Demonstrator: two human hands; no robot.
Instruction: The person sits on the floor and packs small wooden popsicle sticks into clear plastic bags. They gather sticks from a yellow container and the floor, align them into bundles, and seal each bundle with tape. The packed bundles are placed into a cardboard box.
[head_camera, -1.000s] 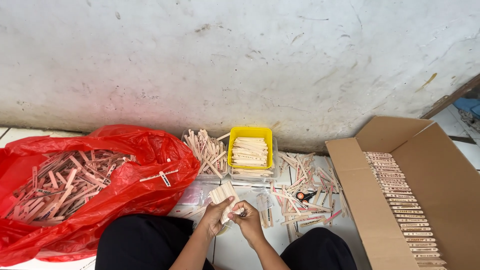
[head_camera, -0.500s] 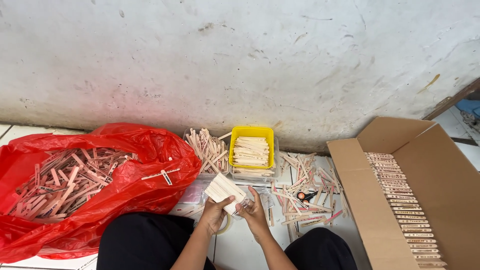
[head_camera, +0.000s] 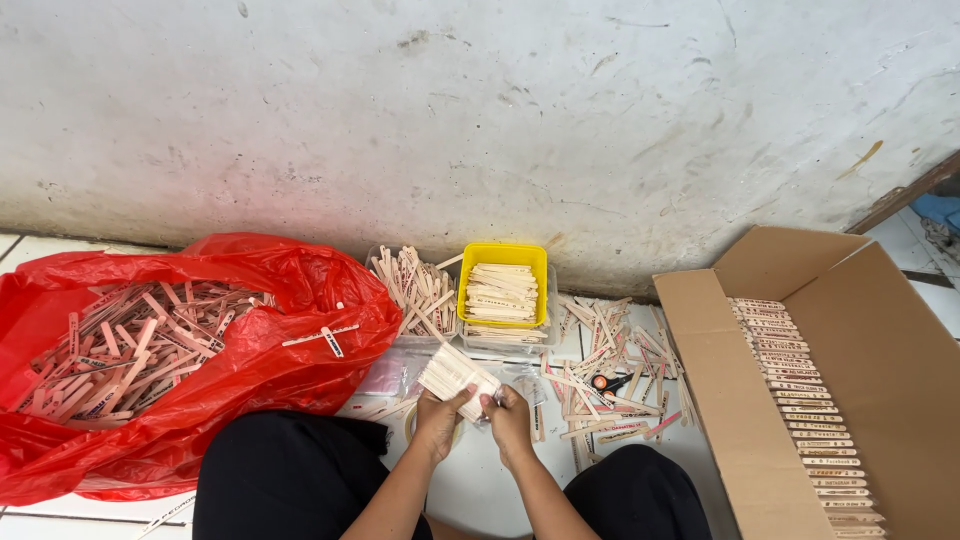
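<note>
My left hand (head_camera: 437, 423) and my right hand (head_camera: 509, 422) are together low in the middle of the view, between my knees. Both grip a small stack of flat wooden sticks (head_camera: 455, 374), which tilts up to the left above the fingers. A clear plastic sleeve seems to sit by the right hand, but it is hard to make out. Just beyond the hands stands a yellow tub (head_camera: 503, 288) filled with stacked sticks.
A red plastic bag (head_camera: 260, 350) full of loose sticks lies at the left. A clear tub of sticks (head_camera: 415, 290) stands by the yellow one. Loose sticks and scissors (head_camera: 607, 382) cover the floor at the right. An open cardboard box (head_camera: 880, 370) holds a row of packed sticks.
The stack of sticks has risen and turned flatter in my hands. My hands have shifted slightly and stay pressed together on it.
</note>
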